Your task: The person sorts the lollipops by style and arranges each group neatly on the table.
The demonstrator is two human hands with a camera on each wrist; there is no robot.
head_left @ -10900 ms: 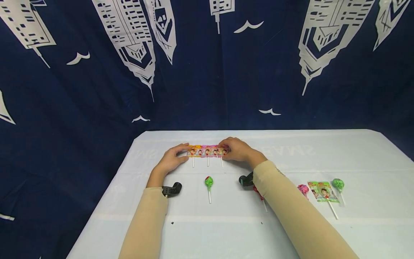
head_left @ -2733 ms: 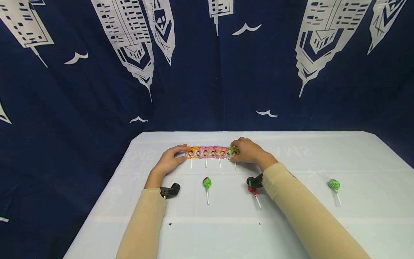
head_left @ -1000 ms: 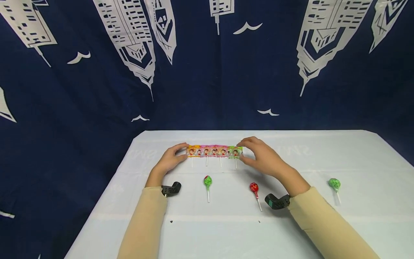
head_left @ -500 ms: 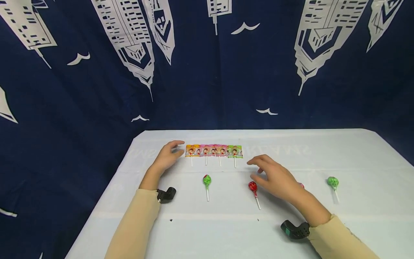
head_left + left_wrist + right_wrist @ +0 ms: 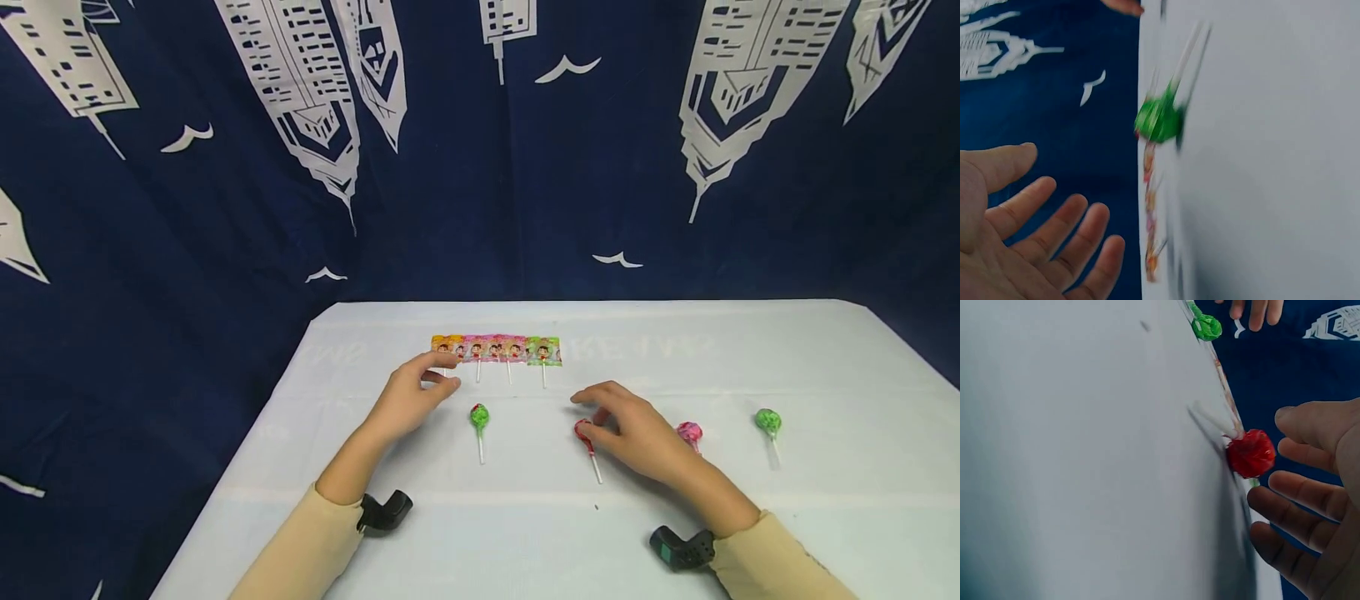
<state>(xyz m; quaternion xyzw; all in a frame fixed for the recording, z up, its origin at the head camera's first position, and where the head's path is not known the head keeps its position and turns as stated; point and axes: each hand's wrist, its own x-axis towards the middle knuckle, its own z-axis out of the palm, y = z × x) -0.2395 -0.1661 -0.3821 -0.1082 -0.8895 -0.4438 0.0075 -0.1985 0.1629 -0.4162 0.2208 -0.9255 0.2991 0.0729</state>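
My left hand [image 5: 411, 396] is over the table with fingers apart, its fingertips overlapping the orange flat-packed lollipop [image 5: 444, 341] in the head view. Nothing lies in its grasp; a round green lollipop [image 5: 1159, 120] is beyond its fingers in the left wrist view. With fingers loosely bent, my right hand [image 5: 637, 433] reaches to a round red lollipop [image 5: 1250, 454]. In the head view its thumb overlaps the red candy, while the right wrist view shows fingers spread beside it. The row of flat lollipops runs side by side through pink packets [image 5: 495, 347] to a green packet [image 5: 543, 351].
Beyond the right hand lie a round pink lollipop [image 5: 690, 432], partly behind the wrist, and another round green lollipop [image 5: 768, 421]. The white table [image 5: 495, 533] ends at a dark blue printed curtain [image 5: 480, 192].
The green flat lollipop went from the right side to the row's end, and my right hand left it. Since then the right hand drew back to the red lollipop; the left moved frontward and right.
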